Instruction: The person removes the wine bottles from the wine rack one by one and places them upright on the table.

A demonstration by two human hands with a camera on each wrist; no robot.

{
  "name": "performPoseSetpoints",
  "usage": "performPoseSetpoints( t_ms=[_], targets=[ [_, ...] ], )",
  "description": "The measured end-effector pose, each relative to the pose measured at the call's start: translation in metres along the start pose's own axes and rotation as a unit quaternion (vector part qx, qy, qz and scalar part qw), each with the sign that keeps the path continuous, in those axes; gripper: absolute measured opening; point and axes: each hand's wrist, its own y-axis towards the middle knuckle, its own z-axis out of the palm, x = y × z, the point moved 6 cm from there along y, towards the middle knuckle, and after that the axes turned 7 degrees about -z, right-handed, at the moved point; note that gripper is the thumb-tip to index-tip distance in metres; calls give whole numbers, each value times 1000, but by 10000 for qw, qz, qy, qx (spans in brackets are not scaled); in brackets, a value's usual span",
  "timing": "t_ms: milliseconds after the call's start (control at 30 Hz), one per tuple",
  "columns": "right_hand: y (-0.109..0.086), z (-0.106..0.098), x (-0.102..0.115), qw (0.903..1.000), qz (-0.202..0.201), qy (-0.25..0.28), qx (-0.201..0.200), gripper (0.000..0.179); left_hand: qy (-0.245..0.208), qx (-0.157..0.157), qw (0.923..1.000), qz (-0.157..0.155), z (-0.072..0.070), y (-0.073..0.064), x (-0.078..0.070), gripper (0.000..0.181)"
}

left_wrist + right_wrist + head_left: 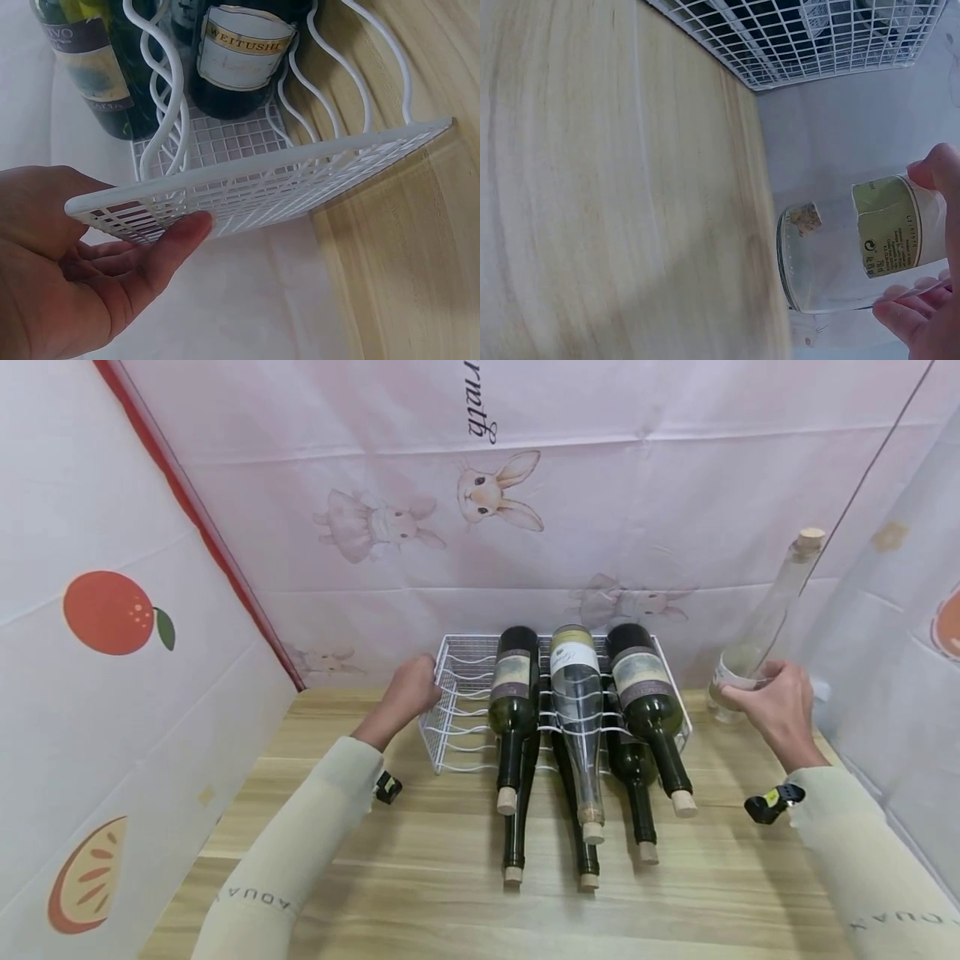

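A white wire wine rack [467, 747] stands on the table, loaded with several corked bottles in two layers, their necks facing me. On top lie a dark green bottle [512, 714], a clear bottle [577, 693] and another dark green bottle [651, 702]. My left hand [417, 687] grips the rack's left side; in the left wrist view its thumb [184, 229] lies against the mesh panel. To the right of the rack, my right hand [780, 706] holds a clear glass bottle [757, 618] low on its body. That bottle leans right, corked, with a loose cork piece [805, 218] inside.
The wooden table [420, 893] extends in front of the rack. A printed pink cloth [360, 435] hangs close behind it. White printed cloths stand at the left [97, 718] and right [900, 693].
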Motion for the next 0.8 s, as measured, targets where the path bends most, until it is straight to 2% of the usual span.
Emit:
performPoseSetpoints(
  t_ms=[133, 400, 800],
  targets=[
    [-1, 4, -4, 9999, 30, -18, 108, 80, -146, 127, 9998, -59, 1, 0, 1, 30],
    [-3, 7, -10, 9998, 116, -2, 182, 84, -228, 156, 9996, -92, -1, 0, 0, 36],
    [-4, 9, -19, 9996, 287, -5, 66, 83, -303, 235, 9992, -98, 2, -1, 2, 38]
  ],
)
